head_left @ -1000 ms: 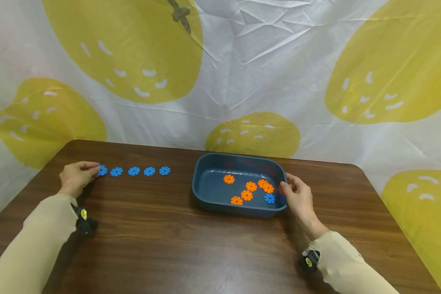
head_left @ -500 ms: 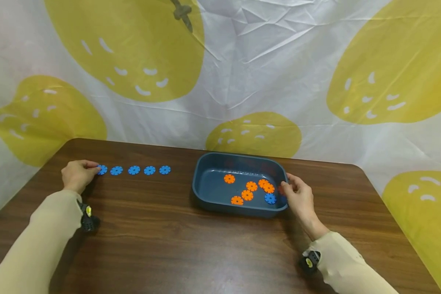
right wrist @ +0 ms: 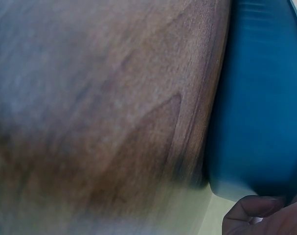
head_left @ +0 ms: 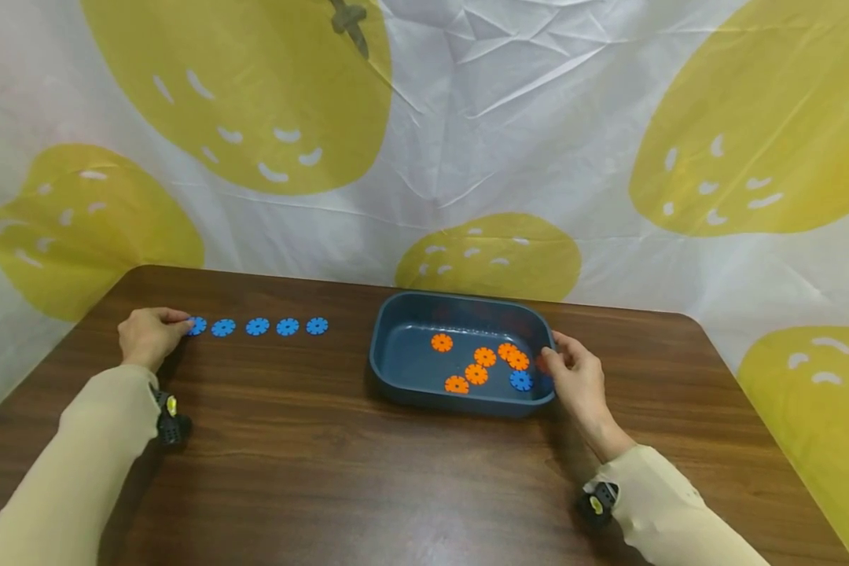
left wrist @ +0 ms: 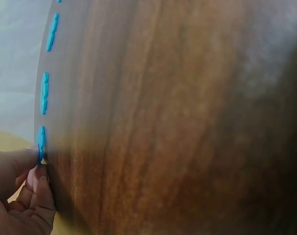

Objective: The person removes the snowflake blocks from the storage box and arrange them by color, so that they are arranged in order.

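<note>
At the far left of the head view my left hand (head_left: 148, 336) pinches the edge of a blue snowflake disc (head_left: 196, 325), the leftmost of a row on the table. The left wrist view shows thumb and fingertips on that disc's near end (left wrist: 41, 142). Several more matching blue discs (head_left: 258, 326) run to the right in a spaced line. My right hand (head_left: 578, 381) holds the right rim of a dark blue-grey basin (head_left: 460, 405), thumb inside. Within the basin lie several orange snowflake discs (head_left: 476, 374) and one blue disc (head_left: 520, 380).
The brown wooden table (head_left: 368, 479) reaches back to a white cloth (head_left: 311, 236) printed with yellow fruit. Both wrists carry a black strap device, the left one (head_left: 173, 420) and the right one (head_left: 598, 501).
My left wrist and forearm have shifted slightly right, with the fingers staying at the same disc. The right hand, the basin and the discs look unmoved.
</note>
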